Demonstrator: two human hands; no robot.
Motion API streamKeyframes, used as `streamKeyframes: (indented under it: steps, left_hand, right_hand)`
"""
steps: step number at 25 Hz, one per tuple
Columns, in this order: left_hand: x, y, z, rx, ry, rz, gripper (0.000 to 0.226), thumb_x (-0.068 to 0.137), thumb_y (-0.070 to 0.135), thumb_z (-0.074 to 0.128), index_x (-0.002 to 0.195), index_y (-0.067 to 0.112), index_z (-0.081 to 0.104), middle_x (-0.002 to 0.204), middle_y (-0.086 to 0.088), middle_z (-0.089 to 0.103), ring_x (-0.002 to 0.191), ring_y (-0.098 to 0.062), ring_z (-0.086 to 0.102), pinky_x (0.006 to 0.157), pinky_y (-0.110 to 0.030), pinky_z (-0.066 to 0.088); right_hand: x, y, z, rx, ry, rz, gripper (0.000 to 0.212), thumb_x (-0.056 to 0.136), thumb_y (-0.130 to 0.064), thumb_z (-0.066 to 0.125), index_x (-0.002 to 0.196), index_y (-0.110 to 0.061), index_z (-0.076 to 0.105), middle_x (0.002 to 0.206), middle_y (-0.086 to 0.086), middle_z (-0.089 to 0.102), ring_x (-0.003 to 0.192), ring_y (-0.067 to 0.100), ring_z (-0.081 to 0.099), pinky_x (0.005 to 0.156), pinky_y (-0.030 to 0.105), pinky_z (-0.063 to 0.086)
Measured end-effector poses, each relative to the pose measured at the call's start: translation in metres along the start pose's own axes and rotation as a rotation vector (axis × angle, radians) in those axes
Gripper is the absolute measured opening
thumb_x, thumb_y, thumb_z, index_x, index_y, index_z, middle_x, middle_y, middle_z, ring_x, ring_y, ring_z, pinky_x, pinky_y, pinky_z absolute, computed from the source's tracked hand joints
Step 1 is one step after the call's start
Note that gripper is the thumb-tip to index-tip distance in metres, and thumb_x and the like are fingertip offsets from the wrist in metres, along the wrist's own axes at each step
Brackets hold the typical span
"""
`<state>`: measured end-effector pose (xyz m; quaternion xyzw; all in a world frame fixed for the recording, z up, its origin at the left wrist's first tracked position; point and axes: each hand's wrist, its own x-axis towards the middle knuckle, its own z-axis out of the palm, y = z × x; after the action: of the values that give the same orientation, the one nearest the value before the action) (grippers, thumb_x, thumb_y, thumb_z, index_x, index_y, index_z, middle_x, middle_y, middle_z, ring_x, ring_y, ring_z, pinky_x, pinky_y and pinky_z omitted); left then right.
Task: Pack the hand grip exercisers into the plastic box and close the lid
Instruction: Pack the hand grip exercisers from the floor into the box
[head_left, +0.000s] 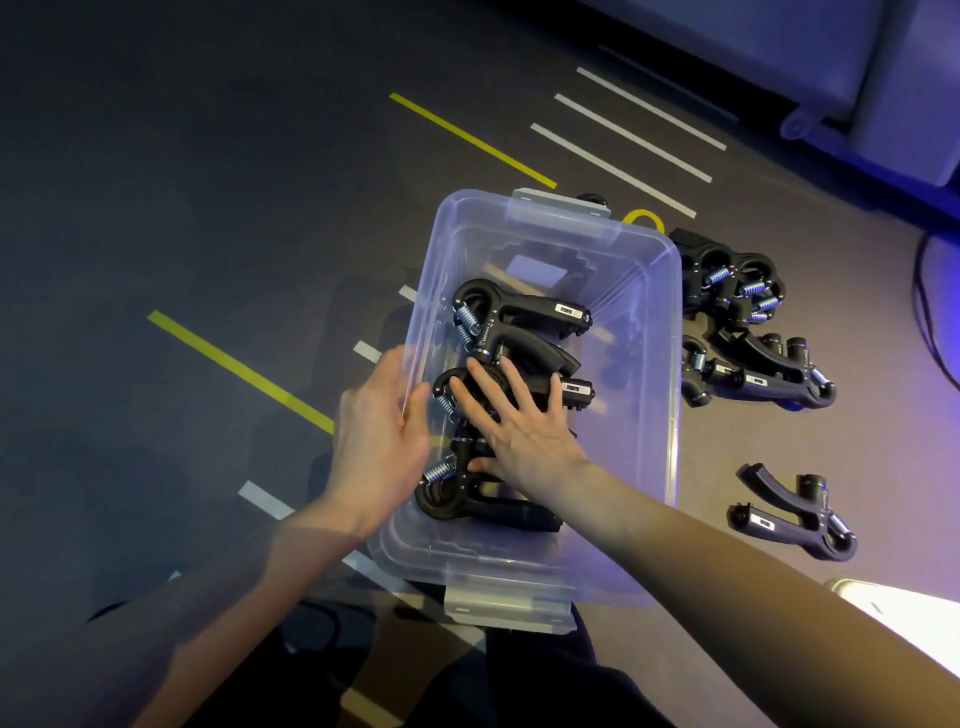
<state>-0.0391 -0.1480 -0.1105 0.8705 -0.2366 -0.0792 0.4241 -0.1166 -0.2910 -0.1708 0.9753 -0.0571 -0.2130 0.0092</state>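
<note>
A clear plastic box (660, 332) stands open on the floor with grey latches at both ends. Three black hand grip exercisers with steel springs lie inside: one at the far end (524, 317), one in the middle (571, 392) and one at the near end (467, 504). My right hand (514, 421) lies flat, fingers spread, on top of the middle and near ones. My left hand (376, 431) holds the box's left wall, thumb over the rim. More exercisers lie on the floor to the right of the box: a pile (748, 322) and a single one (795, 514).
The floor is dark with yellow (239, 369) and white tape lines (613, 166). A yellow ring (644, 217) sits just behind the box. A dark cable (930, 312) runs at the right edge. A bright white object (904, 618) lies at lower right. No lid is recognisable.
</note>
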Motion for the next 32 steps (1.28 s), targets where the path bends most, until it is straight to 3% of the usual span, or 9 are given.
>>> streamKeyframes:
  steps: [8, 12, 14, 18, 21, 24, 27, 29, 32]
  left_hand:
    - [0.0, -0.001, -0.002, 0.05, -0.021, -0.02, 0.006, 0.088, 0.006, 0.053, 0.09, 0.013, 0.053, 0.047, 0.006, 0.035, 0.042, -0.014, 0.038, 0.043, -0.02, 0.027]
    - [0.001, -0.001, -0.003, 0.066, -0.019, -0.019, 0.021, 0.087, 0.003, 0.054, 0.107, 0.007, 0.058, 0.054, -0.009, 0.051, 0.048, -0.03, 0.046, 0.05, -0.036, 0.037]
    - [0.002, -0.001, -0.003, 0.083, -0.027, -0.018, 0.018, 0.087, 0.003, 0.053, 0.105, 0.004, 0.057, 0.058, -0.014, 0.053, 0.05, -0.034, 0.046, 0.053, -0.039, 0.037]
    - [0.002, -0.004, 0.0, 0.1, -0.019, -0.013, 0.01, 0.088, 0.004, 0.055, 0.098, 0.005, 0.055, 0.059, -0.018, 0.055, 0.053, -0.038, 0.05, 0.055, -0.042, 0.04]
    - [-0.001, -0.005, 0.002, 0.061, -0.026, -0.021, 0.013, 0.087, 0.022, 0.051, 0.099, 0.016, 0.053, 0.067, -0.019, 0.061, 0.058, -0.038, 0.055, 0.058, -0.045, 0.047]
    - [-0.001, -0.009, 0.003, 0.048, -0.036, -0.044, 0.026, 0.083, 0.037, 0.041, 0.104, 0.025, 0.049, 0.074, -0.018, 0.064, 0.066, -0.041, 0.06, 0.064, -0.051, 0.051]
    - [0.001, -0.02, 0.001, 0.039, -0.054, -0.053, 0.028, 0.08, 0.047, 0.037, 0.101, 0.034, 0.051, 0.076, -0.013, 0.066, 0.074, -0.039, 0.062, 0.071, -0.055, 0.051]
    - [0.001, -0.02, 0.0, 0.065, -0.063, -0.052, 0.026, 0.079, 0.05, 0.036, 0.098, 0.041, 0.052, 0.078, -0.013, 0.066, 0.076, -0.038, 0.063, 0.073, -0.055, 0.051]
    - [-0.001, -0.007, 0.0, 0.052, -0.065, -0.067, 0.015, 0.078, 0.05, 0.035, 0.087, 0.052, 0.047, 0.076, -0.022, 0.063, 0.071, -0.041, 0.059, 0.069, -0.053, 0.051]
  right_hand:
    - [0.007, 0.004, 0.008, -0.014, 0.051, -0.075, 0.092, 0.086, -0.06, 0.048, 0.148, -0.03, -0.013, 0.158, -0.004, -0.016, 0.145, 0.033, -0.004, 0.107, 0.067, 0.005]
    - [-0.001, 0.0, -0.009, 0.111, 0.022, -0.054, 0.095, 0.083, -0.063, 0.05, 0.15, -0.027, -0.008, 0.159, -0.003, -0.011, 0.145, 0.03, -0.008, 0.11, 0.066, 0.005]
    - [-0.014, 0.003, -0.028, 0.298, 0.194, -0.018, 0.088, 0.085, -0.058, 0.052, 0.151, -0.021, 0.006, 0.16, 0.002, 0.001, 0.146, 0.028, -0.001, 0.113, 0.059, 0.011]
    - [-0.063, 0.038, -0.042, 0.506, 0.835, 0.177, 0.059, 0.092, -0.038, 0.047, 0.14, -0.006, 0.04, 0.147, 0.014, 0.037, 0.135, 0.025, 0.032, 0.112, 0.032, 0.025]
    - [-0.098, 0.084, -0.008, 0.518, 0.971, 0.461, 0.052, 0.093, -0.034, 0.042, 0.136, -0.004, 0.043, 0.142, 0.016, 0.042, 0.131, 0.023, 0.035, 0.11, 0.026, 0.025]
    - [-0.125, 0.119, 0.048, 0.615, 0.738, 0.884, 0.057, 0.094, -0.037, 0.039, 0.142, -0.007, 0.034, 0.15, 0.014, 0.029, 0.138, 0.028, 0.028, 0.112, 0.035, 0.024]
    - [-0.145, 0.132, 0.091, 0.635, 0.214, 1.269, 0.069, 0.096, -0.05, 0.035, 0.149, -0.012, 0.013, 0.158, 0.014, 0.004, 0.144, 0.035, 0.007, 0.114, 0.046, 0.019]
    - [-0.152, 0.131, 0.104, 0.638, 0.039, 1.354, 0.075, 0.094, -0.057, 0.03, 0.151, -0.015, 0.004, 0.158, 0.011, -0.007, 0.144, 0.037, 0.001, 0.114, 0.047, 0.015]
    - [-0.15, 0.133, 0.111, 0.702, 0.003, 1.361, 0.075, 0.093, -0.06, 0.03, 0.151, -0.023, 0.0, 0.159, 0.004, -0.011, 0.141, 0.039, 0.013, 0.109, 0.05, 0.024]
